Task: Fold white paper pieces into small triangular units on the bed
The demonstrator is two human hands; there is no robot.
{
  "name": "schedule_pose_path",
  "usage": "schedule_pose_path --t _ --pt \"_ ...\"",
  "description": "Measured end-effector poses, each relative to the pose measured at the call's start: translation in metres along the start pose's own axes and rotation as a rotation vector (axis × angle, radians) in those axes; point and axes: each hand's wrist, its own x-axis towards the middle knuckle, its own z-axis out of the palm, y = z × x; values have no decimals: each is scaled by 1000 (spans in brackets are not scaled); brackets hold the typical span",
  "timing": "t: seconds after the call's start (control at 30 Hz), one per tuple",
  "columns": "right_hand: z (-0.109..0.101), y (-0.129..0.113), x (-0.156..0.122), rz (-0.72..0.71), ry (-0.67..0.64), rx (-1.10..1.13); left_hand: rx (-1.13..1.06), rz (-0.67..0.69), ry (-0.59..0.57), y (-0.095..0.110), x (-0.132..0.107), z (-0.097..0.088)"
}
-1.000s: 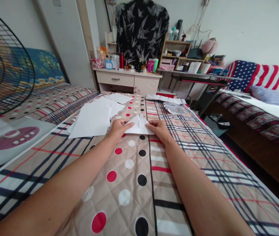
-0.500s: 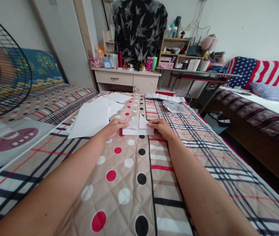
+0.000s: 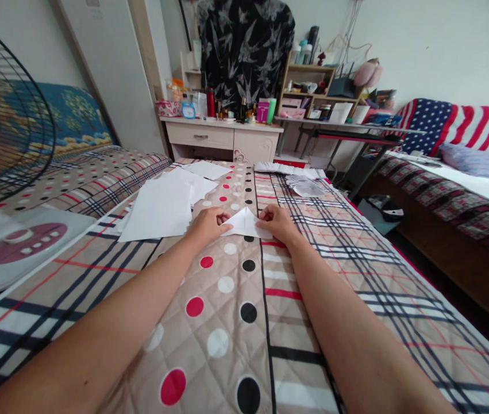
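A small folded white paper (image 3: 244, 224) with a pointed top lies on the quilted bedspread (image 3: 235, 322), which is patterned with dots and plaid. My left hand (image 3: 208, 224) pinches its left corner with curled fingers. My right hand (image 3: 279, 222) pinches its right corner the same way. Both forearms stretch out over the bed towards it.
A pile of loose white sheets (image 3: 162, 204) lies left of the folded paper. More folded white pieces (image 3: 300, 183) sit farther back on the right. A fan (image 3: 3, 115) stands at the left, a dresser (image 3: 222, 138) and a desk (image 3: 347, 129) at the back, another bed (image 3: 455, 190) on the right.
The paper's lower band has been folded in, leaving a smaller triangular shape. Both hands have drawn slightly closer together at its corners.
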Motion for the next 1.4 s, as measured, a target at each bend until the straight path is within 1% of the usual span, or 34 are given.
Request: schedule_pose_path --t 0.07,0.13,0.2,0.27,0.3,0.37,0.47,0.53,0.83,0.9,1.07,1.27,1.4 --pt "4 0 -1 -64 34 -132 121 116 29 6 -1 1" --pt "7 -3 -3 -152 45 -223 198 218 3 11 -1 3" --pt "10 -6 -5 -257 2 -276 244 290 -92 14 -1 5" --pt "10 -7 -8 -348 -79 -303 267 333 -212 15 -2 8" --pt "10 -7 -10 -379 -116 -309 272 347 -262 15 -3 9" --pt "6 -5 -14 -414 -159 -309 276 368 -323 16 -8 9" --pt "-1 0 -22 -434 -236 -270 261 384 -363 18 -16 5" --pt "-6 4 -26 -424 -265 -239 237 372 -375 18 -17 2" --pt "-10 4 -25 -335 -308 -157 51 310 -521 12 15 -11" --pt "-11 4 -24 -319 -313 -138 11 287 -526 10 16 -11" --pt "-12 3 -23 -304 -321 -85 -60 208 -466 5 12 -9" --pt "-11 0 -21 -284 -306 -25 -129 140 -448 7 8 -7" --pt "-8 -2 -22 -258 -262 -2 -122 146 -363 9 6 -3"
